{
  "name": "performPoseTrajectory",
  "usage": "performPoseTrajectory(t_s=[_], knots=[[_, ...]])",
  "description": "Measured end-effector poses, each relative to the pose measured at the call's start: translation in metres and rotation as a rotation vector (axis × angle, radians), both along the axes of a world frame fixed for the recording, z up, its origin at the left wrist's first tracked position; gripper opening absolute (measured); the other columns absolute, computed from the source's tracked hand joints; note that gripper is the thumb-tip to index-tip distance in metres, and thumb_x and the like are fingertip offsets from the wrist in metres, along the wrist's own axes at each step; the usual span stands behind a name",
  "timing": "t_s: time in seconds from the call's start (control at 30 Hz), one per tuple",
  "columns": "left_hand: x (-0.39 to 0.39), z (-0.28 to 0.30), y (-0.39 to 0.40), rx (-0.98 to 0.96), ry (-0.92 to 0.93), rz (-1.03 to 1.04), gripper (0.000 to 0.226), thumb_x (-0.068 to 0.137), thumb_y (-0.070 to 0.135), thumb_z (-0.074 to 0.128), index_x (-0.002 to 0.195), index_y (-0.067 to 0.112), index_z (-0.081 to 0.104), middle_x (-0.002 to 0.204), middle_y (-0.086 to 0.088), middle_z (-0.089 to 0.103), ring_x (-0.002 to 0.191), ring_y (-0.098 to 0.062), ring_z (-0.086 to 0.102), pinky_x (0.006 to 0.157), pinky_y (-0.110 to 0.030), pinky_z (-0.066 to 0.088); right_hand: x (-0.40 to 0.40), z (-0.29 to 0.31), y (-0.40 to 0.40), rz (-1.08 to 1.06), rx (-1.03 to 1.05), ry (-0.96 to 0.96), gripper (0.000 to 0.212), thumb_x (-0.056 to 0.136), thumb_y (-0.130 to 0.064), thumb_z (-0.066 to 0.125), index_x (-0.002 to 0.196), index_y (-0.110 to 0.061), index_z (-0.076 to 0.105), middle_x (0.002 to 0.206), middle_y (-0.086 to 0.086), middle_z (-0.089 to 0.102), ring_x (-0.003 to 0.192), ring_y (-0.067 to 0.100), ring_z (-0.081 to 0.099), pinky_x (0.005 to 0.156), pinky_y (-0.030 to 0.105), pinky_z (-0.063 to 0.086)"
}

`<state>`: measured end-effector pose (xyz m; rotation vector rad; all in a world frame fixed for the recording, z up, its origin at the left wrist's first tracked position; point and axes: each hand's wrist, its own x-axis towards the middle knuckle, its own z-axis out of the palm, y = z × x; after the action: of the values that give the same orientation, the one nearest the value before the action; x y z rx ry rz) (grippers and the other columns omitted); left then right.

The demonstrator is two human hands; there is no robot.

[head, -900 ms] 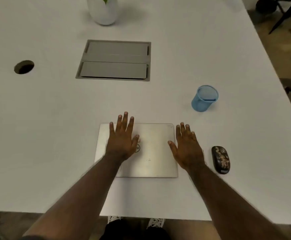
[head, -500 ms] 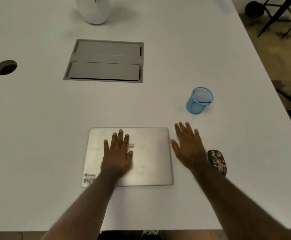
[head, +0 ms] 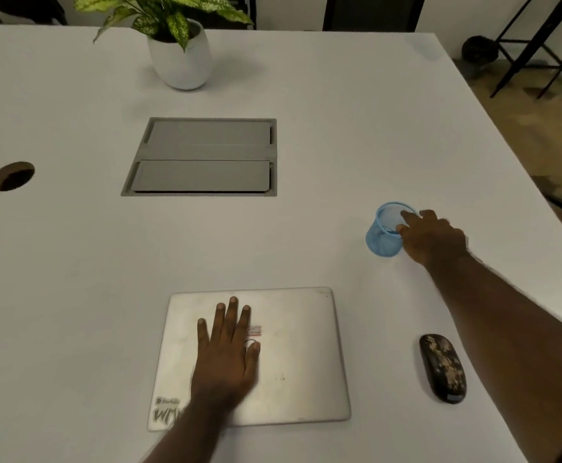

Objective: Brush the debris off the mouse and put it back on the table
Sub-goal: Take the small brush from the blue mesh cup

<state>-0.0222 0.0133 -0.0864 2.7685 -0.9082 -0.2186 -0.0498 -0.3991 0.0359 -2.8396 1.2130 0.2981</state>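
A black mouse (head: 443, 367) speckled with tan debris lies on the white table (head: 306, 245), to the right of a closed silver laptop (head: 293, 362). My left hand (head: 228, 352) rests flat on the laptop lid, fingers spread. My right hand (head: 431, 237) is far beyond the mouse, at a blue mesh cup (head: 385, 230), with fingertips over the cup's rim and inside it. Something dark blue lies inside the cup near those fingertips; whether the fingers hold it is not visible. My right forearm passes just right of the mouse.
A potted plant in a white pot (head: 181, 58) stands at the back. A grey cable hatch (head: 203, 157) is set into the table's middle and a round cable hole (head: 12, 175) at the left. The table's right edge runs diagonally, with floor and black chair legs (head: 533, 41) beyond.
My right hand left the spot beside the mouse and reached forward to the blue mesh cup. The left hand stayed on the laptop. The view tilted up, showing the plant.
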Motion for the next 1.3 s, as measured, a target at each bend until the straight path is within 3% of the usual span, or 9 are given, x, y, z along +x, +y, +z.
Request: performPoseTrajectory(t_s=[0.13, 0.33, 0.5, 0.7, 0.87, 0.93, 1.07, 1.17, 1.3], knots=[[0.0, 0.0, -0.001, 0.005, -0.008, 0.002, 0.069, 0.092, 0.04, 0.035, 0.155, 0.025, 0.014, 0.165, 0.001, 0.002, 0.152, -0.021, 0.002, 0.118, -0.055, 0.008, 0.007, -0.001, -0.002, -0.005, -0.092, 0.002, 0.036, 0.102, -0.032, 0.047, 0.13, -0.015, 0.061, 0.125, 0.016, 0.053, 0.113, 0.039, 0.058, 0.092, 0.04, 0.045], [-0.003, 0.006, -0.002, 0.008, 0.01, 0.011, 0.068, 0.092, 0.039, 0.035, 0.155, 0.024, 0.016, 0.165, 0.0, 0.004, 0.152, -0.021, 0.001, 0.119, -0.055, 0.006, 0.023, 0.013, -0.007, -0.07, -0.023, 0.143, 0.04, 0.095, -0.031, 0.054, 0.13, -0.013, 0.057, 0.129, 0.011, 0.057, 0.118, 0.032, 0.06, 0.093, 0.036, 0.044], [-0.002, 0.013, -0.005, -0.007, 0.037, 0.017, 0.067, 0.092, 0.039, 0.038, 0.154, 0.022, 0.021, 0.164, 0.0, 0.008, 0.152, -0.021, 0.003, 0.119, -0.055, 0.008, 0.03, 0.013, -0.011, -0.065, -0.055, 0.173, 0.039, 0.092, -0.033, 0.062, 0.126, -0.014, 0.06, 0.124, 0.008, 0.063, 0.114, 0.029, 0.063, 0.085, 0.033, 0.043], [-0.001, 0.012, -0.004, 0.011, 0.035, 0.015, 0.067, 0.092, 0.038, 0.038, 0.155, 0.023, 0.019, 0.165, 0.001, 0.006, 0.152, -0.02, 0.002, 0.119, -0.055, 0.008, 0.028, 0.022, -0.012, -0.04, -0.113, 0.078, 0.034, 0.091, -0.028, 0.059, 0.119, -0.011, 0.063, 0.12, 0.013, 0.062, 0.111, 0.034, 0.061, 0.085, 0.036, 0.045], [0.001, 0.013, -0.004, 0.046, 0.035, 0.022, 0.066, 0.092, 0.041, 0.035, 0.154, 0.024, 0.02, 0.165, 0.002, 0.005, 0.152, -0.02, 0.001, 0.119, -0.055, 0.008, -0.009, 0.046, -0.013, -0.039, -0.165, -0.176, 0.021, 0.093, -0.019, 0.052, 0.098, -0.005, 0.068, 0.097, 0.018, 0.064, 0.089, 0.04, 0.061, 0.074, 0.039, 0.047], [0.0, 0.017, -0.005, 0.045, 0.039, 0.028, 0.066, 0.091, 0.042, 0.034, 0.153, 0.023, 0.025, 0.164, 0.0, 0.009, 0.152, -0.021, 0.005, 0.119, -0.055, 0.008, -0.041, 0.053, -0.013, -0.103, -0.048, -0.34, 0.02, 0.096, -0.023, 0.052, 0.099, -0.012, 0.069, 0.096, 0.011, 0.069, 0.091, 0.037, 0.065, 0.076, 0.038, 0.049], [-0.004, 0.039, -0.017, 0.015, -0.011, 0.083, 0.062, 0.087, 0.037, 0.04, 0.143, 0.013, 0.046, 0.156, -0.012, 0.033, 0.145, -0.033, 0.03, 0.113, -0.059, 0.023, -0.112, 0.043, -0.003, -0.398, 0.627, -0.806, 0.022, 0.099, -0.011, 0.055, 0.115, -0.008, 0.069, 0.08, 0.0, 0.068, 0.067, 0.01, 0.061, 0.062, 0.022, 0.05], [-0.011, 0.062, -0.04, -0.047, -0.018, 0.136, 0.06, 0.086, 0.036, 0.041, 0.138, 0.009, 0.051, 0.15, -0.017, 0.042, 0.14, -0.038, 0.036, 0.108, -0.059, 0.028, -0.164, 0.01, 0.021, -0.559, 0.757, -0.802, 0.024, 0.102, -0.008, 0.049, 0.121, -0.004, 0.065, 0.083, 0.002, 0.065, 0.076, 0.014, 0.06, 0.061, 0.021, 0.05], [-0.044, 0.082, -0.097, -0.282, 0.096, 0.035, 0.056, 0.079, 0.018, 0.053, 0.134, 0.011, 0.053, 0.152, -0.012, 0.037, 0.142, -0.033, 0.032, 0.117, -0.046, 0.025, -0.209, -0.024, 0.052, -0.76, 0.817, -0.863, 0.016, 0.103, -0.016, 0.049, 0.105, -0.011, 0.064, 0.105, 0.01, 0.068, 0.1, 0.024, 0.061, 0.08, 0.038, 0.05]])
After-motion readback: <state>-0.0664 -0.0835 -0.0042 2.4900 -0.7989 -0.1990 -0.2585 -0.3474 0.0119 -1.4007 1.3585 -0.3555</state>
